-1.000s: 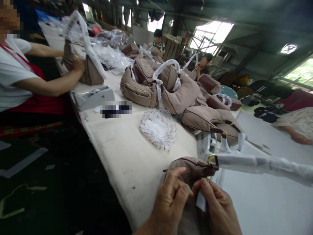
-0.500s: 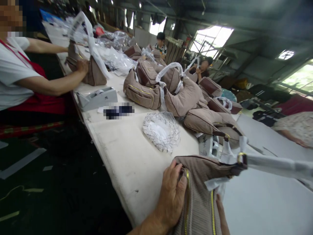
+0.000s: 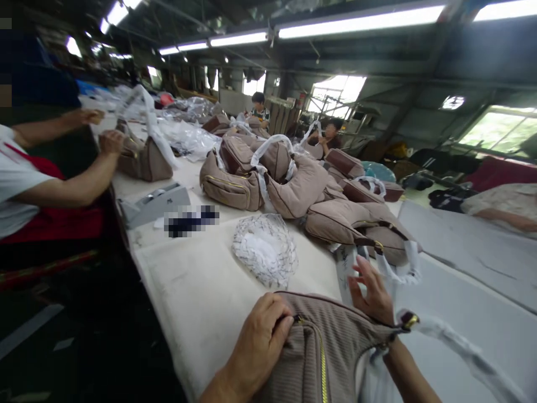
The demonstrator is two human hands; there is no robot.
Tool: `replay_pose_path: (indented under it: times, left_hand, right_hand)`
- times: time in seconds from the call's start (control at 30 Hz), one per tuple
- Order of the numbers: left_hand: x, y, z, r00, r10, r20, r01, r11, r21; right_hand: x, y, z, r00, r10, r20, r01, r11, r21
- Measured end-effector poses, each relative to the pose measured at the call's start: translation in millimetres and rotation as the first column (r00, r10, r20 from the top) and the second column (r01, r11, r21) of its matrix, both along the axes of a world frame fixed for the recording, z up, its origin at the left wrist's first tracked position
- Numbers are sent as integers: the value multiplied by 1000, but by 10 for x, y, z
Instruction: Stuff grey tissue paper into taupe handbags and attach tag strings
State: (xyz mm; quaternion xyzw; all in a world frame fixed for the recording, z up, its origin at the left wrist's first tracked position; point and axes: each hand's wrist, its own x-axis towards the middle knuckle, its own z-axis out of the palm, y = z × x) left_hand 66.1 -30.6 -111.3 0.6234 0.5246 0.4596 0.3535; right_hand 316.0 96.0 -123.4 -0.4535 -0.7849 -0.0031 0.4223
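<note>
bag (image 3: 331, 347), ribbed and taupe, lies at the bottom centre of the frame on the white table (image 3: 201, 291). the left hand (image 3: 260, 341) is clamped on its zipper end. the right hand (image 3: 371, 291) hovers just behind it, fingers spread, holding nothing. mid-frame sits a netted white bundle (image 3: 264, 249), then a heap of purses (image 3: 319, 196). upper left, a co-worker's hand (image 3: 111, 141) rests on a brown purse (image 3: 140, 159).
</note>
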Motion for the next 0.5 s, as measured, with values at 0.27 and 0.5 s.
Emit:
replay_pose_path:
  times: [0.27,0.5]
  left_hand:
    - [-250,-246,-507,857,303,417,-199,941,-273]
    - [-281,-319,-821,533,446,719,-147,885,-441]
  right_hand:
    - [-1360,640,-83,812,554,185,-467,806,-363]
    - [-1811,875,-542,934,277,224,-125,845,-520]
